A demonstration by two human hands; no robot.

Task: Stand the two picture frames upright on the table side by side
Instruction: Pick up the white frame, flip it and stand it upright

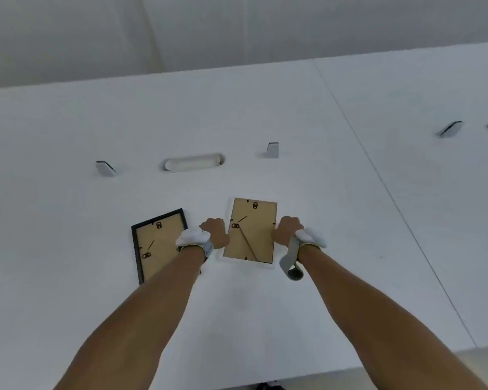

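Two picture frames lie face down on the white table (265, 319), brown backs up. The white-rimmed frame (251, 235) is in the middle, its back stand showing. My left hand (215, 232) is curled on its left edge and my right hand (287, 232) on its right edge. The black-rimmed frame (155, 246) lies flat to the left, tilted a little, partly hidden under my left forearm. Both wrists wear white and grey strapped bands.
Behind the frames the table has an oval cable slot (193, 162) and small upright brackets (105, 168) (272, 150). Another bracket (450, 128) stands far right, past a seam between tabletops. The table's front edge runs near the bottom right.
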